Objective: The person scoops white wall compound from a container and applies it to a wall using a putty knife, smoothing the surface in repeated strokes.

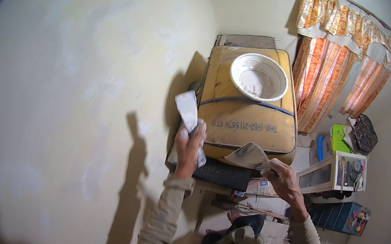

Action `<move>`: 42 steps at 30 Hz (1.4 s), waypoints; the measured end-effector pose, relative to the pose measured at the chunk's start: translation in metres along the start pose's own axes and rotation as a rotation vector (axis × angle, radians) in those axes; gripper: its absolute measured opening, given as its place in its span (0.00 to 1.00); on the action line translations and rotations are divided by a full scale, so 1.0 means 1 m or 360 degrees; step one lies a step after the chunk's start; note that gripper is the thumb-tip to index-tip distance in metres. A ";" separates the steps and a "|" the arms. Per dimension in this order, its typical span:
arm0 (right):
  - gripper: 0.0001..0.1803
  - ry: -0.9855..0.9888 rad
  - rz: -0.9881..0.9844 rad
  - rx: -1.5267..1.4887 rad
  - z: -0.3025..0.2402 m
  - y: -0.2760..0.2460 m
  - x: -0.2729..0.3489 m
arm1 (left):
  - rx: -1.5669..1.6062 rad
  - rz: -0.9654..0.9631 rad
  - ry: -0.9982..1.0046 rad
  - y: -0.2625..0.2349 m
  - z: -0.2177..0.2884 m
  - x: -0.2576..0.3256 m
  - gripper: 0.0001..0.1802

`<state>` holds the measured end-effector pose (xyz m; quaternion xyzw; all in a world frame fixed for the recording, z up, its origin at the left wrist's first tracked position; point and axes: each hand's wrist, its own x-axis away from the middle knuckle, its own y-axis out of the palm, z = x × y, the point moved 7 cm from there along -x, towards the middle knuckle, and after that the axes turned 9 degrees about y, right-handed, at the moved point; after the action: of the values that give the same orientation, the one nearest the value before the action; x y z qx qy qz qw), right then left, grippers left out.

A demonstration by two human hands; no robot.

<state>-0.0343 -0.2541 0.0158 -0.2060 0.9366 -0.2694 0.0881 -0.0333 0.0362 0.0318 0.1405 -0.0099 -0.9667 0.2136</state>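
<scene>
Centre: my left hand (189,143) closed round a scraper (187,110), my right hand (284,180) pinching a broad blade (250,157), load unclear. Presumably between scoops; reloading calls for reaching the tub (276,82).

A scuffed yellow-brown case (249,124) with rounded corners serves as the stand. Taking its far edge as twelve o'clock, a round white bowl (235,74) holding whitish paste (255,83) sits upright on it, near twelve. A dark strap (220,99) crosses the top from nine to three; dark lettering marks the six o'clock half.
</scene>
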 end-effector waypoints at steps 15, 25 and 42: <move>0.12 -0.0016 0.0717 0.0515 -0.051 -0.135 -0.103 | 0.0305 -0.0215 -0.0017 0.091 -0.077 -0.181 0.28; 0.13 -0.0068 0.0760 0.0728 0.008 -0.104 -0.223 | 0.0237 -0.0168 0.0027 0.098 -0.051 -0.146 0.27; 0.13 -0.0242 0.0584 0.0247 -0.006 -0.059 -0.238 | 0.0403 -0.0257 -0.0006 0.108 -0.050 -0.142 0.23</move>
<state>0.1979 -0.1932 0.0657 -0.0443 0.9255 -0.3039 0.2216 0.1485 -0.0008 0.0303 0.1648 -0.1209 -0.9720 0.1158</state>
